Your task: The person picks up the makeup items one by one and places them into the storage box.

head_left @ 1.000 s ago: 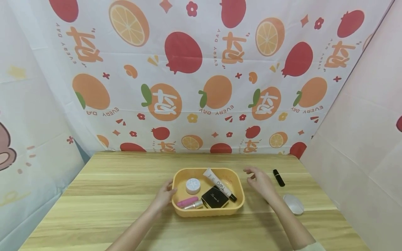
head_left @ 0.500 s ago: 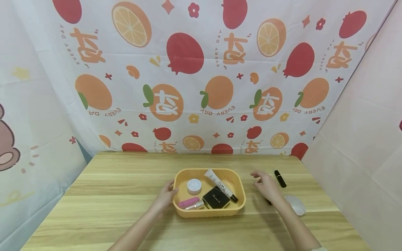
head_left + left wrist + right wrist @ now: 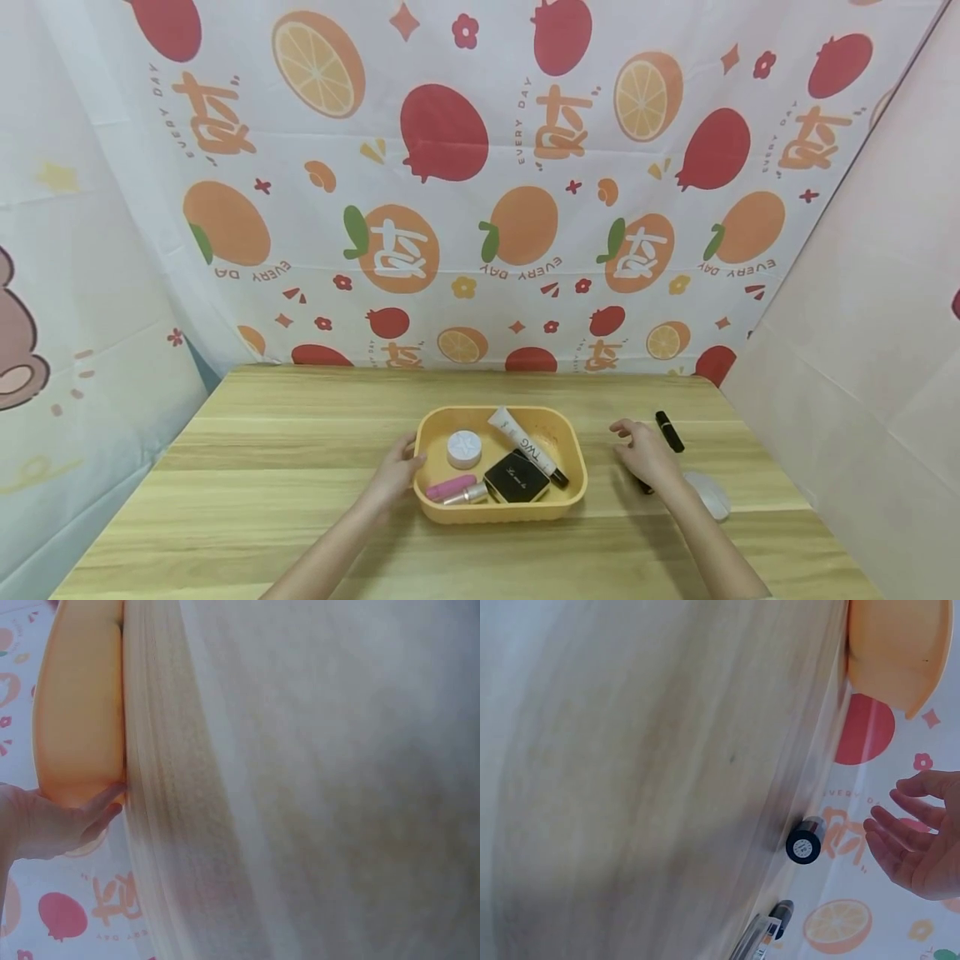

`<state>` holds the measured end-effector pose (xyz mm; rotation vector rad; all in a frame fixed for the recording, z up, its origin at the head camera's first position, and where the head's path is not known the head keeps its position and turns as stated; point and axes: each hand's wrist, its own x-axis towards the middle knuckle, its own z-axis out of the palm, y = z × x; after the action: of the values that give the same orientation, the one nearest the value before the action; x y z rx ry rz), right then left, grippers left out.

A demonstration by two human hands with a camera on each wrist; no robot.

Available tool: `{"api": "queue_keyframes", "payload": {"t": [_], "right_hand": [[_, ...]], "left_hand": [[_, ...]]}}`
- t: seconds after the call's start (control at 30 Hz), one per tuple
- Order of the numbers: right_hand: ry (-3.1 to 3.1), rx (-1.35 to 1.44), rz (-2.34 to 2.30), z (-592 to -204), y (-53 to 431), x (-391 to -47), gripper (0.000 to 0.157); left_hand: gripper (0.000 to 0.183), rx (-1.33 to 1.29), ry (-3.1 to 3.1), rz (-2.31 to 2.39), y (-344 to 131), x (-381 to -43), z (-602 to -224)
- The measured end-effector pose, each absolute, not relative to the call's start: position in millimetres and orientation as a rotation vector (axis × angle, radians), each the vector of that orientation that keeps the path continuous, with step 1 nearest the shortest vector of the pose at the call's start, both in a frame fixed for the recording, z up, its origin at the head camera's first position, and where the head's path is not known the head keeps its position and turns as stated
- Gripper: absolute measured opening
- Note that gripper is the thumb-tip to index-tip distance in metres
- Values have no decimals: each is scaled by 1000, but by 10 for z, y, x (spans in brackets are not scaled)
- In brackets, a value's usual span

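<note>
In the head view, a yellow-orange plastic basket (image 3: 498,513) stands mid-table. My left hand (image 3: 393,475) grips its left end, thumb over the rim. Inside lie a white round jar (image 3: 464,449), a pink tube (image 3: 452,487), a silver lipstick tube (image 3: 467,495), a black square case (image 3: 517,477) and a white squeeze tube (image 3: 528,447) with a black cap, leaning across the case. To the basket's right, my right hand (image 3: 647,454) hovers over the table, fingers loosely bent and holding nothing. A black cylinder (image 3: 805,841) lies beneath it, mostly hidden in the head view.
Right of my right hand lies a slim black tube (image 3: 670,432). Nearer the front is a clear round case (image 3: 708,496), partly covered by my forearm. A fruit-printed curtain (image 3: 457,275) hangs behind the wooden table (image 3: 247,483), with pale curtains at both sides.
My right hand has drawn away from the basket, moving right and slightly toward me, above the black cylinder. My left hand keeps its hold on the basket; the view has shifted slightly.
</note>
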<state>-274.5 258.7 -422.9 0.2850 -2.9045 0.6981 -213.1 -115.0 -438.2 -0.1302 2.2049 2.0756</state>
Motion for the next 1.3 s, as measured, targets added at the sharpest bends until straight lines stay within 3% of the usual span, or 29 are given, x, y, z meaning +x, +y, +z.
{"api": "queue_keyframes", "payload": {"t": [0.6, 1.13, 1.3], "right_hand": [[-2949, 237, 486, -4345, 2717, -2771, 22], [-3115, 210, 344, -4477, 2785, -2818, 43], [-3124, 234, 350, -4478, 2764, -2819, 31]], "left_hand": [[50, -142, 2180, 2087, -1147, -2139, -4350], [49, -142, 2188, 2079, -1147, -2138, -4345], [49, -141, 2197, 2080, -1147, -2128, -4353]]}}
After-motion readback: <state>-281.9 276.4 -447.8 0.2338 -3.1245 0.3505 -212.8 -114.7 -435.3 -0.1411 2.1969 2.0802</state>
